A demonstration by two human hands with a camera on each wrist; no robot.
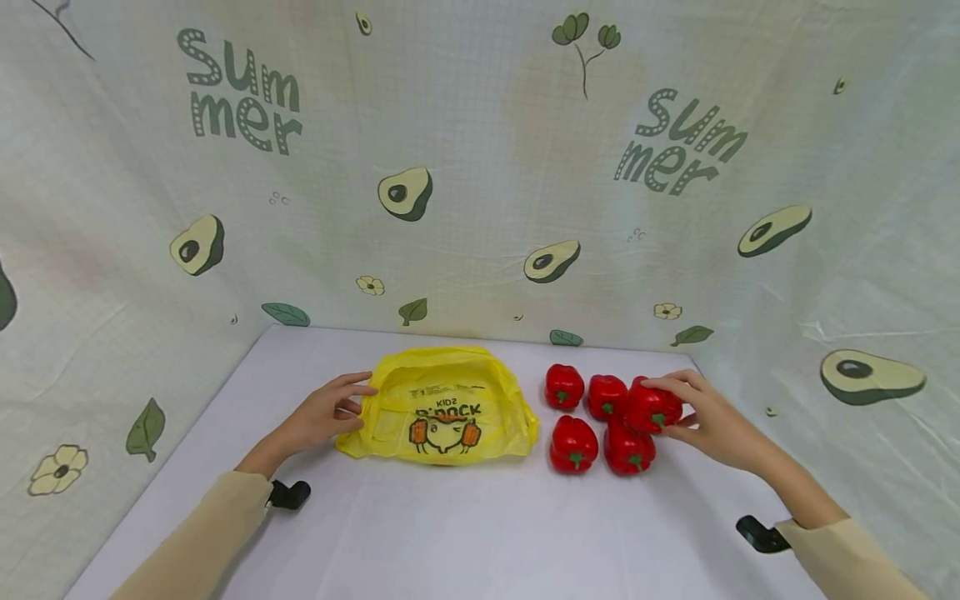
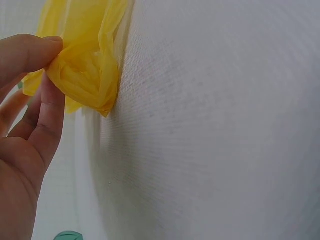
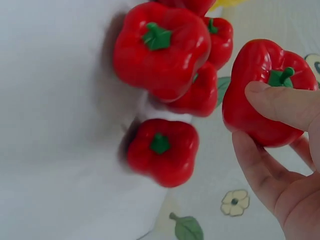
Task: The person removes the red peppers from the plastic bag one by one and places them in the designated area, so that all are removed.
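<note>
A yellow plastic bag [image 1: 450, 400], printed with a cartoon face and lettering, lies spread on the white table left of centre. My left hand [image 1: 321, 414] is at the bag's left edge; in the left wrist view its thumb and fingers pinch the crumpled yellow plastic [image 2: 82, 75]. To the right, my right hand [image 1: 712, 421] grips a red bell pepper [image 3: 270, 95] with a green stem, the thumb across its side. This pepper is raised over the others in the right wrist view. Several more red bell peppers [image 1: 573, 446] stand grouped between it and the bag.
The white table [image 1: 465, 533] is bounded by a hanging cloth [image 1: 480, 208] printed with avocados and leaves, at the back and both sides. Black wrist mounts [image 1: 761, 533] sit near both beige sleeves [image 1: 210, 533].
</note>
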